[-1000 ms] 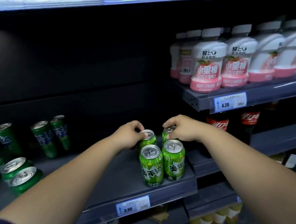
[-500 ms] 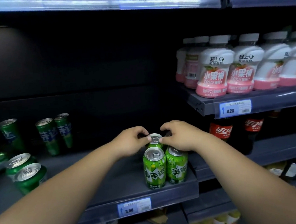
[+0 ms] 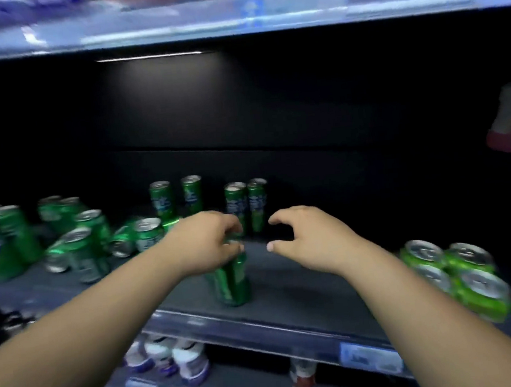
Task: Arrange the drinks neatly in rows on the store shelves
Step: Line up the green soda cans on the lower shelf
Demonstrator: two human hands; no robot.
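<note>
The dark grey shelf runs under a black back panel, and the whole view is smeared by motion. The left hand wraps its fingers round the top of a dark green can, which stands roughly upright near the shelf's front edge. The right hand holds nothing, its thumb and fingers spread in a loose curve just beside the can. A second ago both hands were on the light green cans. Those now sit as a tight block well to the right, untouched, so that group looks finished. Behind the hands, upright cans stand at the back. Further left, toppled cans lie on their sides. I judge that the next row starts here.
</note>
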